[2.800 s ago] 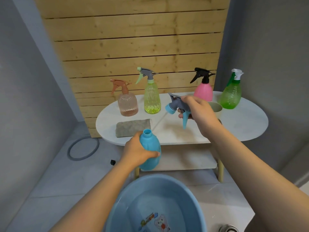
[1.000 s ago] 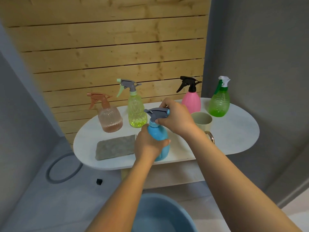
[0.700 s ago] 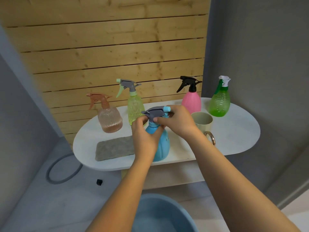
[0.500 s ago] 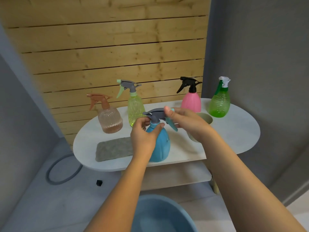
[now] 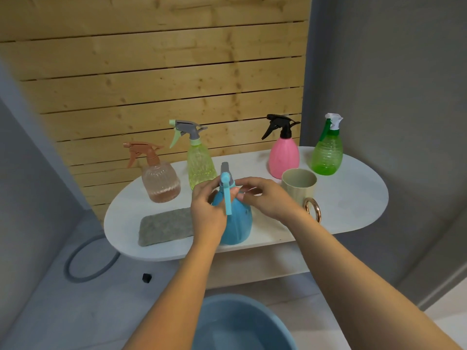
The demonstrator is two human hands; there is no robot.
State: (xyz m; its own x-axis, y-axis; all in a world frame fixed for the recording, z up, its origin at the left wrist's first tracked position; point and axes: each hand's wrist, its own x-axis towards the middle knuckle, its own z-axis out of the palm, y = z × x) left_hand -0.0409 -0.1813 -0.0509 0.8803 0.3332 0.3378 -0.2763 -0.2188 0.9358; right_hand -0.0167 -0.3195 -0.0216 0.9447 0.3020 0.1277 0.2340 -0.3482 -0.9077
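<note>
Wrapped around the shoulder of the blue spray bottle, the left hand holds it upright on the white table; the right hand pinches the base of its grey trigger head.

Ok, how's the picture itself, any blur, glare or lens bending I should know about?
Head view: soft, even light, faint shadows on the table, no harsh glare. Head view: the wide lens slightly bows the planks and the table's rim. Head view: the left hand, right hand and blue bottle look a little smeared, and the basin at the bottom edge is soft.
</note>
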